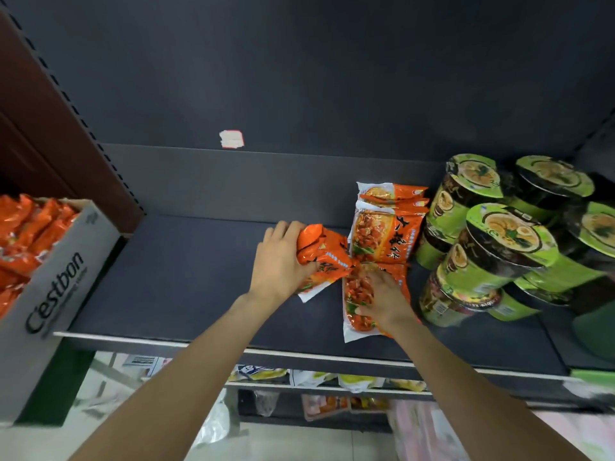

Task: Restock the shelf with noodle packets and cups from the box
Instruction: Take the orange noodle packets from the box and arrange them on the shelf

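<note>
On the dark shelf (186, 281) my left hand (283, 261) grips a bunch of orange noodle packets (324, 257), tilted against the shelf. My right hand (387, 301) presses flat on another orange packet (357, 304) lying near the shelf's front edge. Behind them a small stack of the same packets (386, 224) lies on the shelf. Green noodle cups (499, 247) are stacked two high to the right. At the left, a grey cardboard box (56, 284) holds several more orange packets (26, 227).
The shelf's back panel (299, 78) is dark with a small torn label (231, 139). A brown upright (50, 128) bounds the left side. Lower shelves (332, 384) hold yellow and white packets. Bare shelf surface lies between the box and my hands.
</note>
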`<state>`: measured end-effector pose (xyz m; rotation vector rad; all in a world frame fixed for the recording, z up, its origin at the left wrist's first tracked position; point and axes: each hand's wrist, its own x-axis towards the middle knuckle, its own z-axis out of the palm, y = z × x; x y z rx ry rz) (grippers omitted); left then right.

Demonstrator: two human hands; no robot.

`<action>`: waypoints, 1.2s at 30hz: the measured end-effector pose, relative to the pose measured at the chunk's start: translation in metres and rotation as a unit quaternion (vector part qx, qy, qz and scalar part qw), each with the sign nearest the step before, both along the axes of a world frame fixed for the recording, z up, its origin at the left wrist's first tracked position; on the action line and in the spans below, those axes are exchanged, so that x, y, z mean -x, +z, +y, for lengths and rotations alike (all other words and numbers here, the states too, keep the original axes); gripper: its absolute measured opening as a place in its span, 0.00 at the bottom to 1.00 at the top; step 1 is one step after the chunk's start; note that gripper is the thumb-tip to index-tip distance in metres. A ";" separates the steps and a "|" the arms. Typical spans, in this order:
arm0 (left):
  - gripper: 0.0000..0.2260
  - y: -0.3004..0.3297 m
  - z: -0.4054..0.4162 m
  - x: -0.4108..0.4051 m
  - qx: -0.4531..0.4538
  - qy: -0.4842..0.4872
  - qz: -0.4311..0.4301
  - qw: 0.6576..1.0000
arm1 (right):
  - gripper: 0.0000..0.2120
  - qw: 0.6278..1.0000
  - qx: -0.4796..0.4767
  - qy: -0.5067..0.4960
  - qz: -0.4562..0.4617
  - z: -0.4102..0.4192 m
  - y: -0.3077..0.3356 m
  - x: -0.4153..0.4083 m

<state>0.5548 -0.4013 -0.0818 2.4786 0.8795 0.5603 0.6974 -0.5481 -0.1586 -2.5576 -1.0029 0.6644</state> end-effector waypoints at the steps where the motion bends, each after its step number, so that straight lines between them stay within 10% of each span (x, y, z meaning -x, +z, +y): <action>1: 0.22 0.002 -0.001 0.000 -0.033 -0.006 0.009 0.999 | 0.40 1.000 0.003 0.005 -0.014 0.000 -0.001 0.000; 10: 0.24 -0.008 -0.016 -0.001 -0.107 -0.079 0.071 0.989 | 0.48 0.990 0.125 -0.062 -0.003 -0.004 0.008 0.005; 18: 0.24 -0.006 -0.009 0.001 -0.068 -0.068 0.035 0.995 | 0.46 0.983 0.071 -0.004 -0.168 -0.002 0.024 0.003; 23: 0.24 -0.003 -0.001 -0.004 0.045 -0.052 -0.015 0.998 | 0.43 0.931 0.038 0.084 -0.353 0.005 0.039 -0.011; 36: 0.26 -0.034 0.019 -0.049 0.401 -0.038 -0.047 0.914 | 0.30 0.969 -0.047 0.103 -0.222 0.017 0.066 -0.046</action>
